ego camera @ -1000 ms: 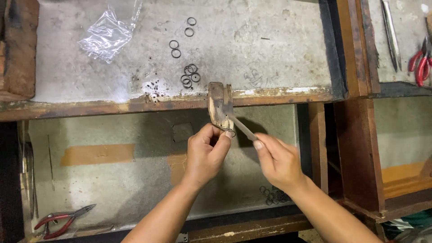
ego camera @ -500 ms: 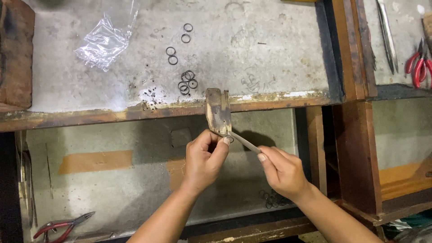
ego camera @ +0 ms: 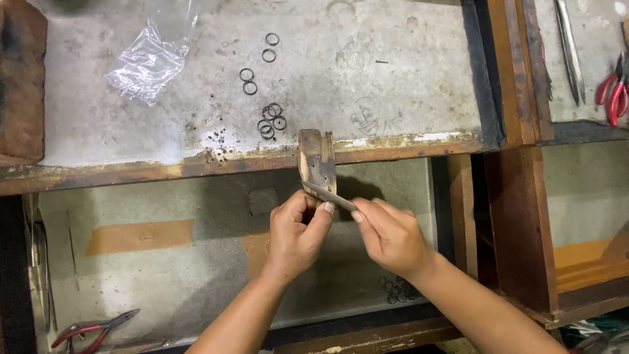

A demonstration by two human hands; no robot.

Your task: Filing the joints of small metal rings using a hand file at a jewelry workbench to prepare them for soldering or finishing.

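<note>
Both hands meet just below the front edge of the workbench [ego camera: 393,78], in front of a worn wooden peg [ego camera: 317,164] that juts out from that edge. Left hand [ego camera: 296,235] is curled into a pinch, thumb and fingertips pressed together against the lower end of the peg; it seems to grip something very small there, though the piece itself is hidden by the fingers. Right hand [ego camera: 392,237] grasps a thin flat metal file [ego camera: 329,195] between thumb and forefinger, and the file lies slanted across the foot of the peg, its far end touching the left fingertips.

On the grey bench top just behind the peg lies a cluster of small dark rings [ego camera: 270,120], with two more pairs of rings further back. A crumpled clear plastic bag [ego camera: 147,64] rests to the left of them, and a brown block [ego camera: 21,78] sits at the far left edge.

Below the bench edge an open drawer [ego camera: 164,262] spreads under the forearms (its floor pale, with a strip of tan tape). Red-handled pliers [ego camera: 92,328] lie at its lower left, and a few more rings lie near the right wrist. In the neighbouring compartment at the upper right are long steel tweezers [ego camera: 569,49] and red-handled cutters [ego camera: 614,92].
</note>
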